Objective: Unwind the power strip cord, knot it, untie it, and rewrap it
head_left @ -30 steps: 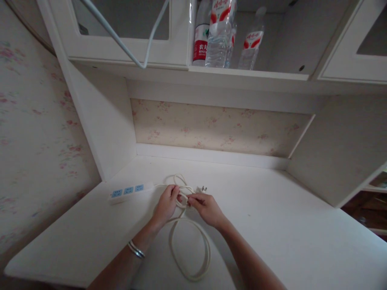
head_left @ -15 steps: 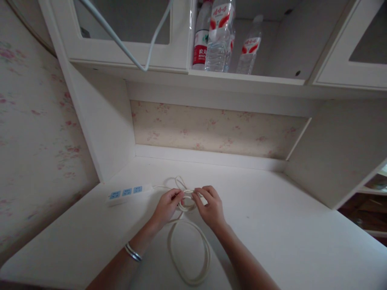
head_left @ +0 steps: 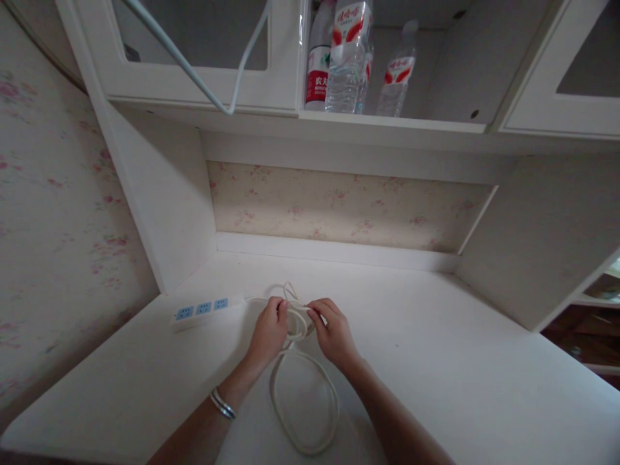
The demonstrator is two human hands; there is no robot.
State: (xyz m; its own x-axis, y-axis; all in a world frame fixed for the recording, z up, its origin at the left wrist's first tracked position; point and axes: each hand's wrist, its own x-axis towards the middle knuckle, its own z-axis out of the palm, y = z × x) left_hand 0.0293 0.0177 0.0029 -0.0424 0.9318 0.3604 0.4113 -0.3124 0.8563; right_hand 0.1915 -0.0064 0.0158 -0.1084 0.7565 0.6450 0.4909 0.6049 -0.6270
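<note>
A white power cord [head_left: 335,403] lies in loops on the desk. Its small upper coil sits between my two hands, and one larger loop spreads toward me below them. My left hand [head_left: 272,329] is closed on the left side of the small coil, thumb and fingers pressed together. On the right side, my right hand [head_left: 334,328] pinches the cord between thumb and fingers. A thin loop of the cord sticks up behind my hands. The white power strip [head_left: 212,314] with blue sockets lies left of my left hand, joined to the cord.
The white desk [head_left: 465,361] runs under a cabinet shelf holding several plastic bottles [head_left: 346,71]. A pale blue bent rod or cable [head_left: 181,61] hangs across the upper left. Side panels [head_left: 159,194] rise at both ends of the desk.
My left hand has turned and shifted slightly up and left at the small coil. My right hand keeps its pinch almost in place. The view has moved a little.
</note>
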